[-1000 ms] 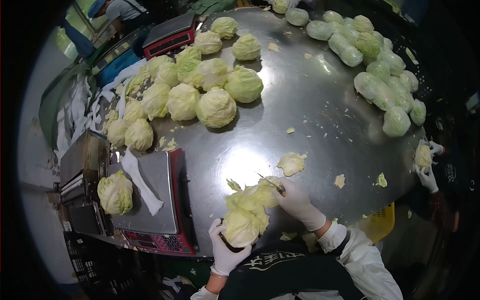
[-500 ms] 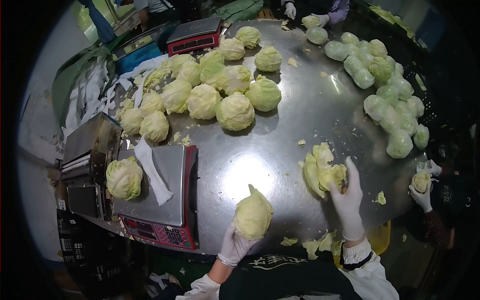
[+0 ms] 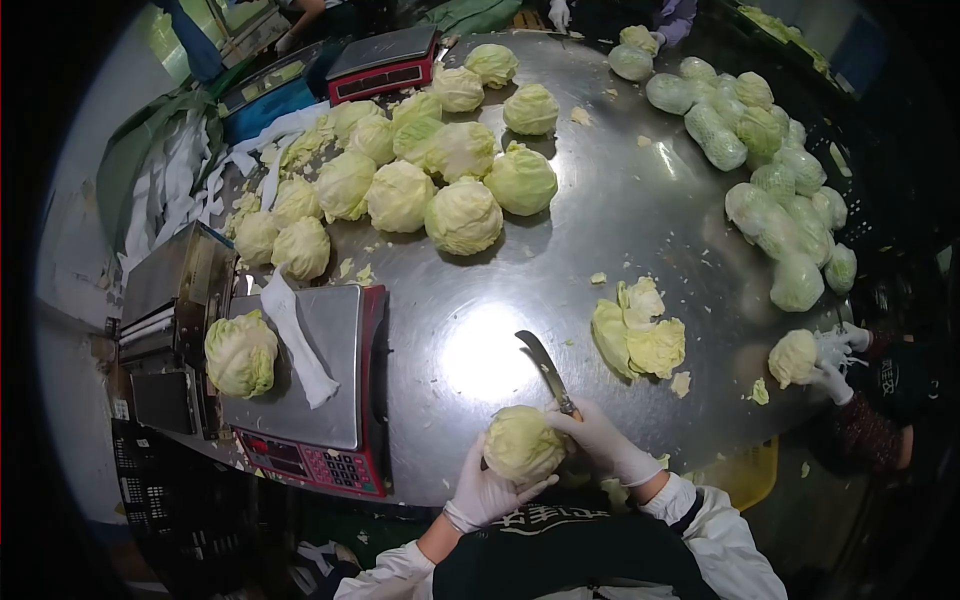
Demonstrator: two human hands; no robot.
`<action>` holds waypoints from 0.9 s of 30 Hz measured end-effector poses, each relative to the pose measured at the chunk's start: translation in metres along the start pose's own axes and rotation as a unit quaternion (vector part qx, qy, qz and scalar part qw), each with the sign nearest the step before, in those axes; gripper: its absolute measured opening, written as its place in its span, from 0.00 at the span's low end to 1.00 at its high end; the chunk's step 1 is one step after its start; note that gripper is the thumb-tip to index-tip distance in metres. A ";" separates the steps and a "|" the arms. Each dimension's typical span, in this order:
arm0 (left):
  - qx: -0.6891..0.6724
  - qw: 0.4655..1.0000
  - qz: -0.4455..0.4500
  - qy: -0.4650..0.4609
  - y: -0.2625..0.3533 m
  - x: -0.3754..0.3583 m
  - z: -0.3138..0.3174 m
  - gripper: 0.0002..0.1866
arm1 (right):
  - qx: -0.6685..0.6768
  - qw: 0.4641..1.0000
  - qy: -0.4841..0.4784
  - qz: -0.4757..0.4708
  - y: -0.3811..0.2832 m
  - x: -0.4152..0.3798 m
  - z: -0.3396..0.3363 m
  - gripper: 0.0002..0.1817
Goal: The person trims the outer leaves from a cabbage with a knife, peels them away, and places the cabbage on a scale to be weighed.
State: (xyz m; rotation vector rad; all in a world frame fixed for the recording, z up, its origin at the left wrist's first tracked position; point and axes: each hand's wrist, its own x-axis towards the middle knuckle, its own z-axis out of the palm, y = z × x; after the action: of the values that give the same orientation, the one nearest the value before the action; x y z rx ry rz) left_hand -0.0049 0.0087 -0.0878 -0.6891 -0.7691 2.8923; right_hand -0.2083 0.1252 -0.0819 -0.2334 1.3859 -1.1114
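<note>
A pale green cabbage (image 3: 523, 443) rests in my gloved left hand (image 3: 487, 487), whose fingers curve under its left and lower side. My gloved right hand (image 3: 606, 442), at the cabbage's right, is closed round the wooden handle of a knife (image 3: 546, 366). The knife's curved dark blade points up and away over the steel table (image 3: 440, 420). Ahead of my right hand lies a small heap of loose cabbage leaves (image 3: 640, 335).
At left a scale (image 3: 335, 420) bears a cabbage (image 3: 241, 355) and a white foam net sleeve (image 3: 298, 338). Several bare cabbages (image 3: 463, 216) sit beyond it, netted cabbages (image 3: 800, 235) at the far right. A co-worker's gloved hand (image 3: 830, 382) holds a cabbage (image 3: 793, 357) at right.
My right hand has let the loose leaves down on the table and come back beside the cabbage, the knife now showing in it. The cabbage in my left hand has turned.
</note>
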 end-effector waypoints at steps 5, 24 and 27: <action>-0.070 0.997 -0.011 0.021 0.005 0.003 -0.014 0.47 | -0.081 0.991 -0.012 -0.106 -0.017 -0.017 0.006 0.24; 0.818 0.247 0.498 0.146 0.015 0.022 0.016 0.50 | -0.190 0.969 0.096 -0.125 -0.035 -0.026 0.012 0.26; 0.826 0.205 0.503 0.151 0.003 0.030 0.008 0.51 | -0.203 0.968 0.068 -0.129 -0.030 -0.031 0.017 0.27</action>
State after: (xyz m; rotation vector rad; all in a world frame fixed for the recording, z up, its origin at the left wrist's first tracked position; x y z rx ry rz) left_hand -0.0350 0.0078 -0.0953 -1.0646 3.1621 1.4354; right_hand -0.2025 0.1250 -0.0359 -0.6598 1.7380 -1.0574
